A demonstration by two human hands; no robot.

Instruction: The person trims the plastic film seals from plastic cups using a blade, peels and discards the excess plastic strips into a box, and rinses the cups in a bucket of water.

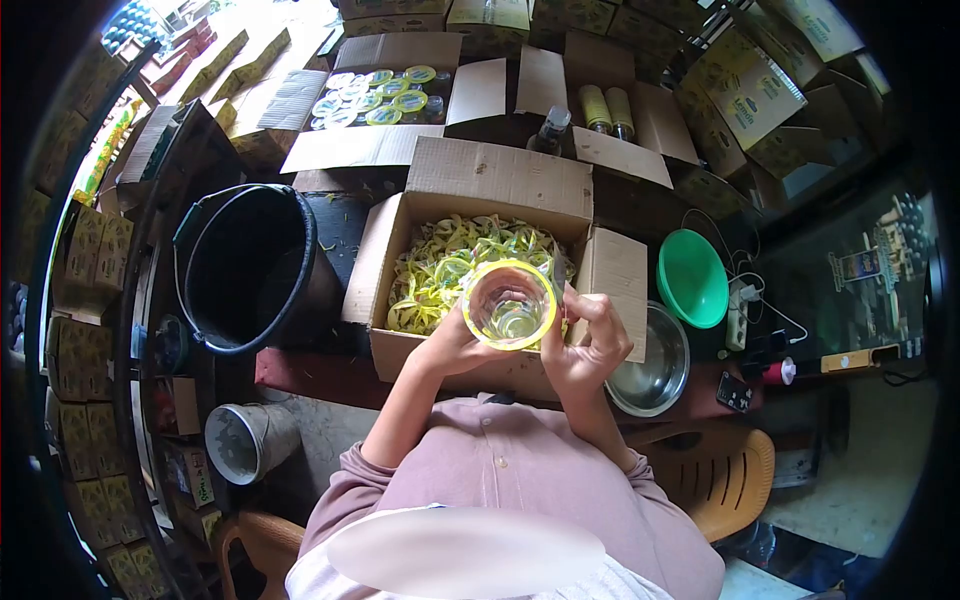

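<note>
A clear cup with a yellow rim (511, 305) is held over the near side of an open cardboard box (500, 178). My left hand (455, 343) is wrapped round the cup's left side. At the cup's right, my right hand (590, 345) has its thumb and fingers pinched together near the rim; a thin clear strip seems to rise from them, too faint to make out. Inside the box lies a heap of yellow-green printed labels or wrappers (430, 272).
A black bucket (250, 265) stands left of the box, a grey bucket (253, 440) below it. To the right are a green bowl (692, 278) and a metal bowl (660, 370). Behind stand a carton of yellow-lidded cups (365, 145) and a bottle (550, 132).
</note>
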